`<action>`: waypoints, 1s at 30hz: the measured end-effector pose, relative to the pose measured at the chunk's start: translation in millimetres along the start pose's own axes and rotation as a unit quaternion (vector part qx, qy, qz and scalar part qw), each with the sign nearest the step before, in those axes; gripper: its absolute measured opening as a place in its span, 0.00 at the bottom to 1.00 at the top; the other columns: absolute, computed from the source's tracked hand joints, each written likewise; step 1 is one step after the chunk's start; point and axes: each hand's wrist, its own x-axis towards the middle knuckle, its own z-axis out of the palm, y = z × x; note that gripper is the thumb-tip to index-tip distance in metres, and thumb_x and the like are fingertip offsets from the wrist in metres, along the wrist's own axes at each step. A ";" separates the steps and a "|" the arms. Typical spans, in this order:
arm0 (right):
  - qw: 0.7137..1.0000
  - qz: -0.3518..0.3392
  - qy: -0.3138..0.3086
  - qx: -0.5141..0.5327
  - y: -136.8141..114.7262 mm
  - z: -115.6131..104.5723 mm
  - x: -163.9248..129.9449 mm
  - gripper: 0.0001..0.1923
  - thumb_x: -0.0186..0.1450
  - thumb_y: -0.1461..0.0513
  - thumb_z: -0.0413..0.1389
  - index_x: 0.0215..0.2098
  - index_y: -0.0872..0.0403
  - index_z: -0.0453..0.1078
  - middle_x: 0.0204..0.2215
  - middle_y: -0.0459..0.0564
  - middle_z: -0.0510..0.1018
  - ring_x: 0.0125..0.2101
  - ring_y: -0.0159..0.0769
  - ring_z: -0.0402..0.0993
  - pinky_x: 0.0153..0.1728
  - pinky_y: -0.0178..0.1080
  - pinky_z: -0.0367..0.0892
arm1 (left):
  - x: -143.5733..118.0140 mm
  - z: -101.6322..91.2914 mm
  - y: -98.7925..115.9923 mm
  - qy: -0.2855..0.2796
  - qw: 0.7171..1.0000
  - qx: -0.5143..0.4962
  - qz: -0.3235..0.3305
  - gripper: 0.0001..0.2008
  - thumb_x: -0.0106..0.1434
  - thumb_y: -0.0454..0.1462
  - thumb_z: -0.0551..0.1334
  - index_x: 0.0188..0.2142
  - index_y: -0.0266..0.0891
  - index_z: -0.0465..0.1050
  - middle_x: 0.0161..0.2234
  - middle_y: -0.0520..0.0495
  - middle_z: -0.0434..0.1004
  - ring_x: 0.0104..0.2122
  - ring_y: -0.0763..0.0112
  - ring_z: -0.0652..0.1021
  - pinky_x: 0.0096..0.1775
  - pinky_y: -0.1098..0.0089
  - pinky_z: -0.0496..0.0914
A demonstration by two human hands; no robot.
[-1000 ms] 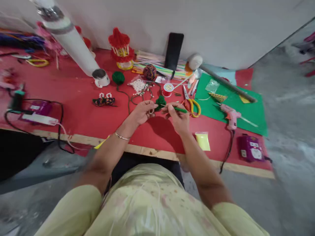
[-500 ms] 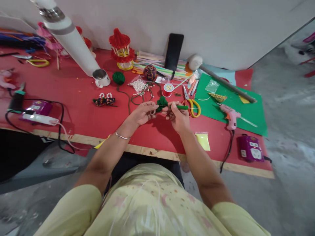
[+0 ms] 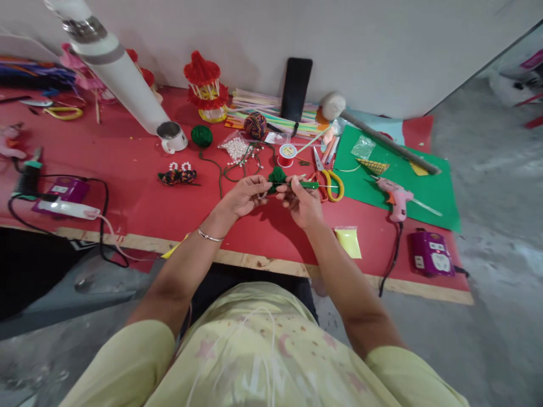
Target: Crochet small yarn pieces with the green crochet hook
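Note:
My left hand [image 3: 246,195] pinches a small dark green yarn piece [image 3: 276,176] above the red table [image 3: 127,169]. A green strand runs from it back to a green yarn ball [image 3: 201,135]. My right hand [image 3: 303,202] grips a green-handled crochet hook [image 3: 311,185] whose tip is at the yarn piece. Both hands are close together, just in front of the yellow-handled scissors [image 3: 333,183] and a red thread spool [image 3: 287,154].
A white pipe [image 3: 116,73] leans over a metal cup [image 3: 171,135]. A pink glue gun [image 3: 394,196] lies on a green sheet [image 3: 407,181]. A purple power strip [image 3: 430,260], yellow packet [image 3: 348,241], bead bag [image 3: 235,148], black phone [image 3: 296,89] and left-side cables [image 3: 59,198] surround the hands.
The hands stay together on the yarn piece; the right hand shifted slightly left and closer to the left hand with the hook. The view moved a little.

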 end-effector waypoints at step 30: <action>0.986 -0.086 0.062 -0.130 7.6 3.0 0.5 0.20 0.58 0.47 0.70 0.35 0.50 0.71 0.29 0.44 0.86 0.23 0.30 0.81 0.18 0.29 0.69 | 4.2 5.9 -3.8 0.062 0.998 -0.023 -0.007 0.16 0.48 0.33 0.75 0.25 0.38 0.66 0.19 0.58 0.65 0.19 0.82 0.68 0.22 0.78 0.66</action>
